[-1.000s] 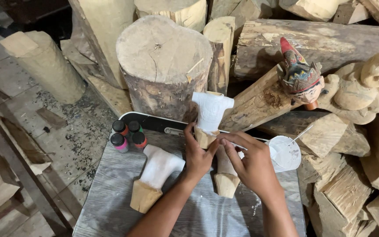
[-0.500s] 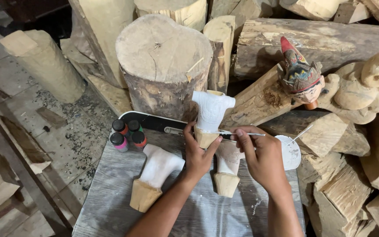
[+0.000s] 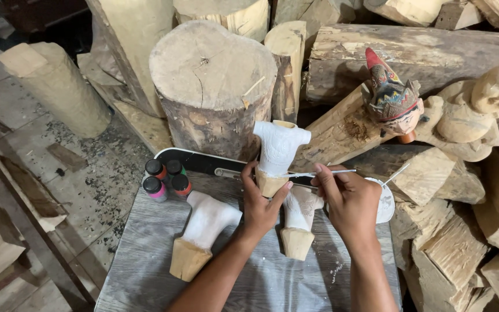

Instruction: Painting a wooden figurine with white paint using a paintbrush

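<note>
Drawing back from the white palette dish (image 3: 386, 199), the right hand (image 3: 350, 202) is now bringing a thin white-handled brush (image 3: 319, 173) across to the white-painted wooden torso carving (image 3: 279, 147). Its fingers are pinching the brush handle, the tip lying against the carving's lower edge. Left hand (image 3: 261, 202) is gripping the carving's bare wooden base from below, holding it upright above the grey board (image 3: 145, 260). Two similar white carvings (image 3: 203, 231) are lying on the board, with four small paint bottles (image 3: 166, 176) clustered nearby. Behind, a painted puppet head (image 3: 393, 101) is resting among logs.
</note>
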